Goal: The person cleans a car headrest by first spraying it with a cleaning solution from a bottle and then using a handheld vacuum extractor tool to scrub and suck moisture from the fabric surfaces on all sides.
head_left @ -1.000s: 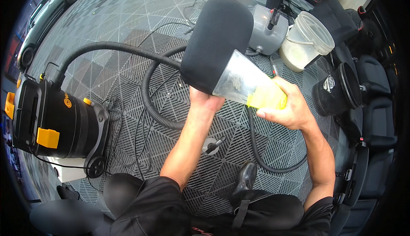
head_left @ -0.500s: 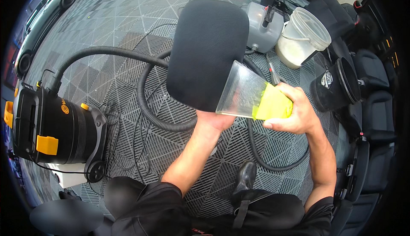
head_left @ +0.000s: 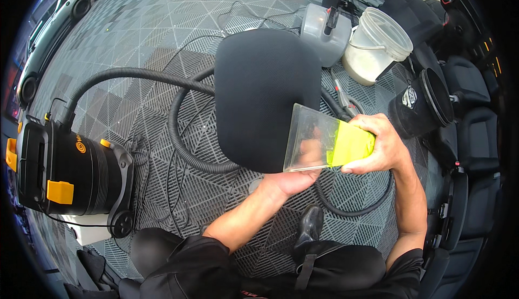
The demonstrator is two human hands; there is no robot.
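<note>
Closely, the right hand (head_left: 381,145) grips a clear nozzle (head_left: 304,131) by its yellow wrap (head_left: 350,143). Beside it, the left hand (head_left: 292,183) holds a black cushion (head_left: 265,93) by its near edge, fingertips hidden. Right, a bucket (head_left: 421,112) bears a white label (head_left: 409,97); left, a vacuum (head_left: 67,169), an orange logo (head_left: 80,144).

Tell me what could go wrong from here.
The cushion could tip or slip, since only the left hand appears to hold it, at the near end.

The clear tool in the right hand might bump the left hand, part of which shows through the plastic.

The hose curves over the floor close to the boot, so a careless step might snag it.
</note>
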